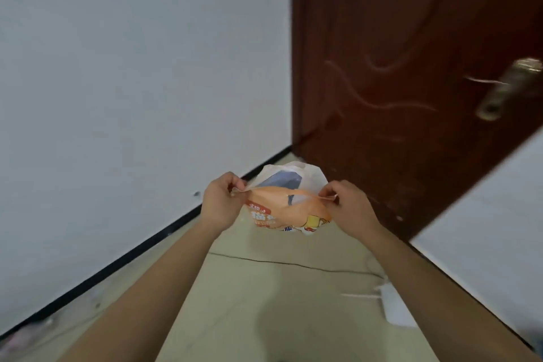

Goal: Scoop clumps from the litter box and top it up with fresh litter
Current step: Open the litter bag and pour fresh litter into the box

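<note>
- Grey wall (pixel 117 67) on the left, black strip along its bottom.
- Left hand (pixel 221 204), fingers pinched tight on the bag's left top corner.
- Orange litter bag (pixel 283 211), held up over the floor (pixel 264 288) between both hands, top pulled wide; inside hidden.
- Right hand (pixel 348 209), fingers pinched tight on the bag's right corner.
- White plug (pixel 395 307) down on the floor.
- Brown door (pixel 396 38) behind.

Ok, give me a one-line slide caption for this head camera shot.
Both hands, left and right, pinch the top of an orange litter bag above the floor, near a brown door.
</note>
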